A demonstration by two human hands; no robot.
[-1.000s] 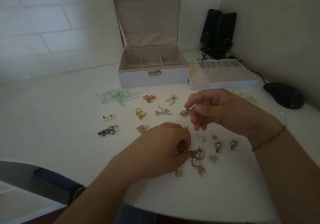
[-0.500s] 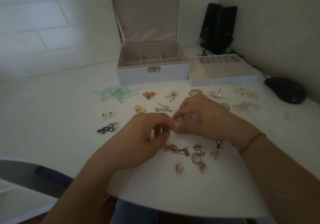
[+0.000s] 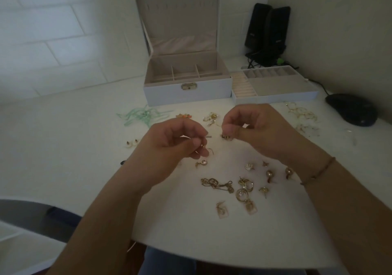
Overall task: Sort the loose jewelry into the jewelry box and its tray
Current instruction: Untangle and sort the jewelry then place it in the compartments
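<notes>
Over the middle of the white table [image 3: 63, 158], my left hand [image 3: 176, 145] pinches a small gold earring [image 3: 202, 146] between thumb and fingertips. My right hand [image 3: 256, 130] is raised beside it, fingers curled, thumb and forefinger pinched on a tiny piece that they mostly hide. The open jewelry box [image 3: 186, 97] stands behind the hands, its tray [image 3: 275, 99] to its right. Loose pieces lie below the hands: a gold chain [image 3: 216, 184], hoop earrings [image 3: 244, 189], two rectangular drop earrings [image 3: 221, 211] and pearl earrings [image 3: 270, 174].
A green ribbon tangle [image 3: 144, 115] and white studs [image 3: 131, 143] lie left of the hands. Thin gold chains [image 3: 301, 113] lie at the right, near a black mouse [image 3: 352, 109]. Black speakers [image 3: 267, 32] stand in the back corner. The table's front edge curves just below the drop earrings.
My hands met fingertip to fingertip half a second ago. They have since drawn apart and lifted, each with its fingertips pinched.
</notes>
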